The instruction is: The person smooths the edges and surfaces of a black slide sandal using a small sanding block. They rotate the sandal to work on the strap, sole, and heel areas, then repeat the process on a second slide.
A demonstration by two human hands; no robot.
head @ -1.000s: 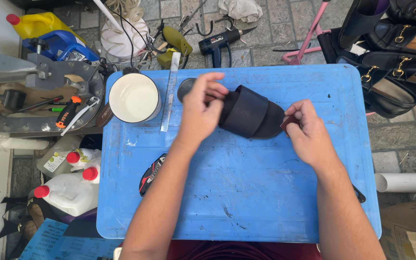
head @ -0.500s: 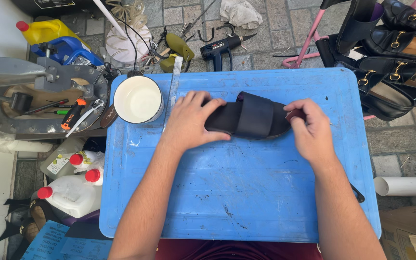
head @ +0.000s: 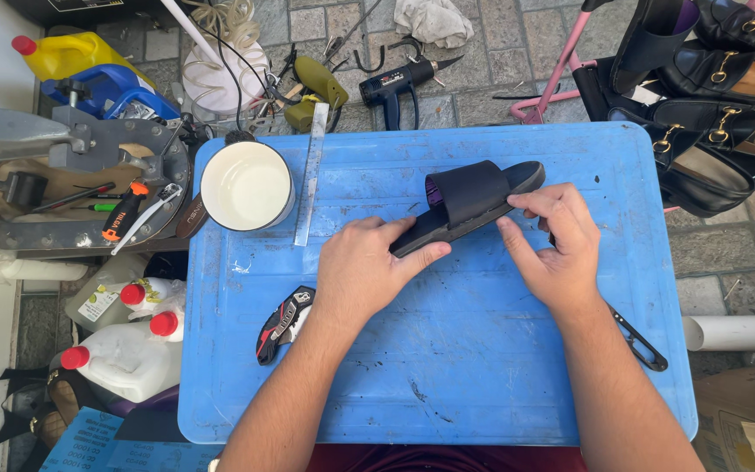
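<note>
Both hands grip a black sandal [head: 469,203] on the blue table [head: 482,376], left hand [head: 364,271] pinching its heel end, right hand [head: 552,240] steadying the sole edge, seemingly inspecting it; turning it needs a firm hold.

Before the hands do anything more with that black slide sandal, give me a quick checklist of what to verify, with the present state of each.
1. Left hand on the sandal: ok, fingers press its near end.
2. Right hand on the sandal: ok, fingertips touch the sole edge near the far end.
3. Sandal supported: ok, it appears to rest on the blue table, tilted on its side edge.
4. Bare table in front of the hands: ok, only scuffs and marks.
5. White bowl and metal ruler apart from the sandal: ok, both lie to its left.
6. Sole condition: cannot tell, the underside is hidden.
</note>
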